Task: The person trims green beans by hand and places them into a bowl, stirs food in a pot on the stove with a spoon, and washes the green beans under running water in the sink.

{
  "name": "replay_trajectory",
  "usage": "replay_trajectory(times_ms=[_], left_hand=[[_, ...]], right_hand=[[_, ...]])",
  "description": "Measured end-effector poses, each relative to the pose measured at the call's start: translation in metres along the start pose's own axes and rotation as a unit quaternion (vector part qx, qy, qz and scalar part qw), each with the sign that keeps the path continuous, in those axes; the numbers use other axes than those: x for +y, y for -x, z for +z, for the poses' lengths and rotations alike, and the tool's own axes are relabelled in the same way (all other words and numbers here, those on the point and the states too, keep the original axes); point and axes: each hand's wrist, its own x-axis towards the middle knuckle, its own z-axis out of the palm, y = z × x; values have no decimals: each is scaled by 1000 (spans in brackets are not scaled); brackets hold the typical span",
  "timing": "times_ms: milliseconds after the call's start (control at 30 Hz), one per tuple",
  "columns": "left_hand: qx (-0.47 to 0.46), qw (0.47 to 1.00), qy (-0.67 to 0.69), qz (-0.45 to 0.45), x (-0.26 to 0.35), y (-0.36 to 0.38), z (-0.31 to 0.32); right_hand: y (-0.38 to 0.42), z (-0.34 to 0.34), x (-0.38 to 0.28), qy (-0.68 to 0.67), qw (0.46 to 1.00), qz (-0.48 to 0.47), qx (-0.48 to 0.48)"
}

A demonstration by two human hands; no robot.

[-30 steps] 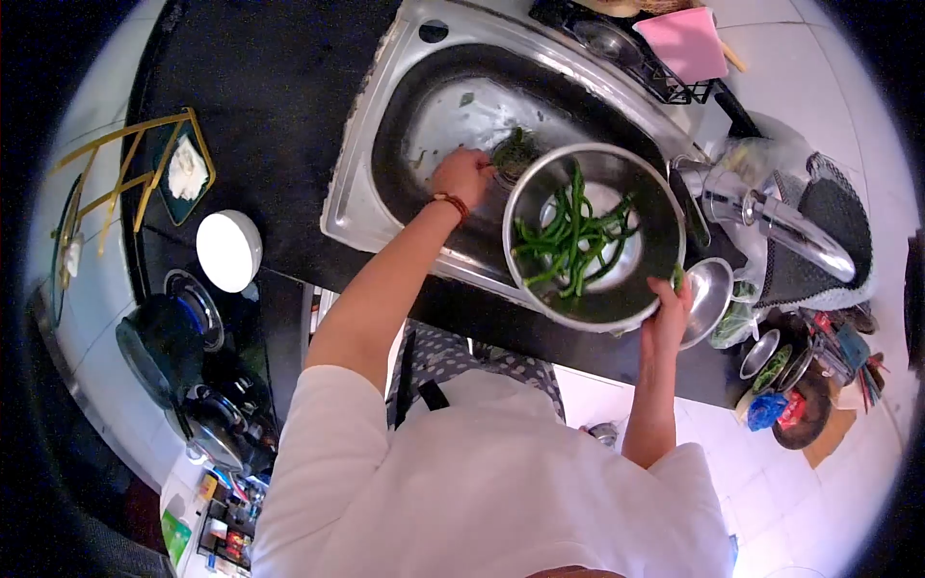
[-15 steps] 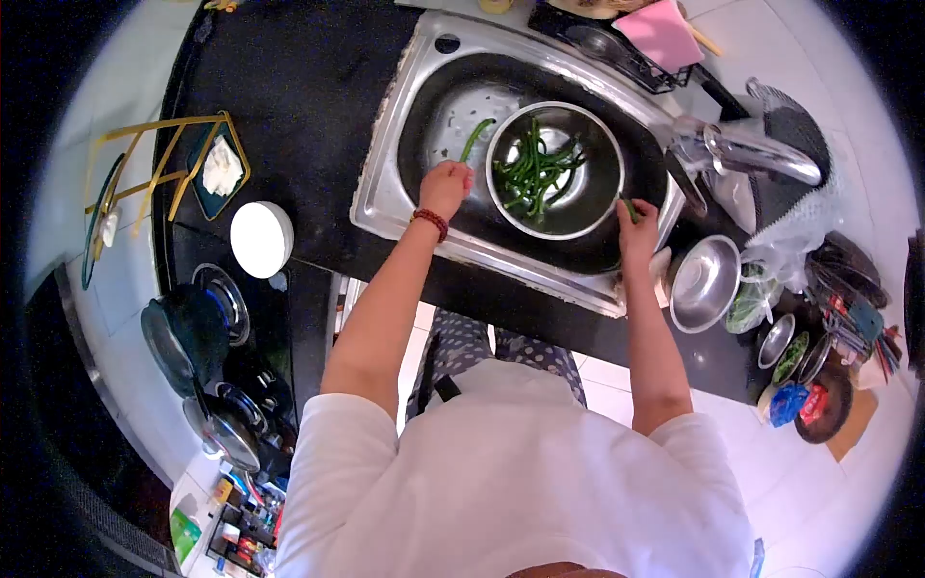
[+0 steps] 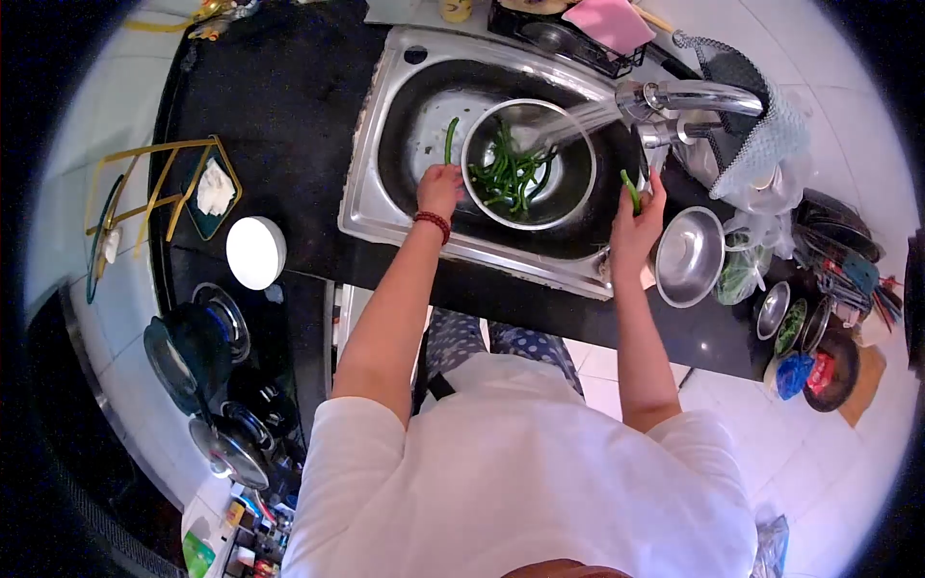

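Note:
My left hand (image 3: 440, 190), with a beaded bracelet at the wrist, is closed on a long green bean (image 3: 450, 141) that points up over the sink's left side. Right of that hand, a round metal bowl (image 3: 531, 227) sits in the sink (image 3: 357, 207) with a heap of green beans (image 3: 511, 173) inside. A pale stream of water (image 3: 584, 118) runs from the faucet (image 3: 708, 96) into the bowl. At the sink's right edge my right hand (image 3: 636, 233) grips another green bean, its end showing above the fingers.
An empty metal bowl (image 3: 690, 257) stands right of the sink, near a plastic bag of greens (image 3: 744, 270). Left on the dark counter are a white bowl (image 3: 256, 252) and a gold-framed rack (image 3: 199, 188). A stove with a dark pot (image 3: 183, 352) lies lower left.
Water now flows into the bowl; none showed before. My right hand has turned and risen slightly, showing more of its bean. My left hand still holds its bean. The view has shifted.

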Motion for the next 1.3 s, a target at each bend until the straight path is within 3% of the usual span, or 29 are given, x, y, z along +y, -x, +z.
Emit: replay_trajectory(times_ms=[67, 133, 267, 300, 467, 533, 600, 633, 733, 767, 800, 833, 867, 900, 1000, 1033, 1133, 1300], left_hand=[[1, 999, -47, 26, -7, -8, -1], [7, 998, -50, 29, -7, -7, -1], [-48, 995, -80, -22, -14, -3, 2], [-55, 995, -73, -30, -20, 0, 3], [-74, 993, -1, -90, -18, 28, 12], [-81, 992, -19, -91, -18, 25, 15], [-87, 992, -29, -90, -6, 33, 17], [-98, 991, -21, -94, -4, 33, 16], [-107, 990, -13, -91, 3, 36, 12], [-108, 989, -5, -96, 3, 36, 10], [-111, 989, 3, -102, 2, 35, 8], [-114, 988, 12, -107, 2, 33, 7], [-115, 986, 23, -115, 2, 31, 6], [-115, 985, 34, -123, 2, 30, 4], [-124, 979, 80, -142, 7, 32, -2], [-129, 976, 98, -147, 7, 32, -5], [-141, 968, 147, -143, 7, 27, -11], [-148, 957, 201, -147, 6, 15, -10]], right_hand=[[19, 9, -18, 48, 998, -11, 35], [20, 25, -11, -15, 998, -45, 48], [9, 39, -7, -42, 994, -69, 73], [13, 38, -10, 3, 993, -81, 80], [29, 56, -1, 95, 969, -229, 9], [10, 73, 15, 77, 975, -188, -91], [-15, 96, 31, 151, 972, -76, -163], [-18, 104, 44, 240, 946, -175, -134], [-36, 102, 48, 270, 928, -198, -165], [-41, 103, 39, 158, 965, -141, -155], [-45, 106, 33, -4, 985, 16, -171], [-50, 109, 26, -167, 955, 171, -176], [-55, 111, 19, -322, 876, 316, -173], [-59, 111, 9, -402, 821, 354, -197], [-85, 124, 31, -578, 697, 319, -282], [-85, 126, 18, -609, 684, 347, -203], [-85, 126, -6, -537, 724, 381, -204], [-29, 148, -52, -248, 776, 325, -481]])
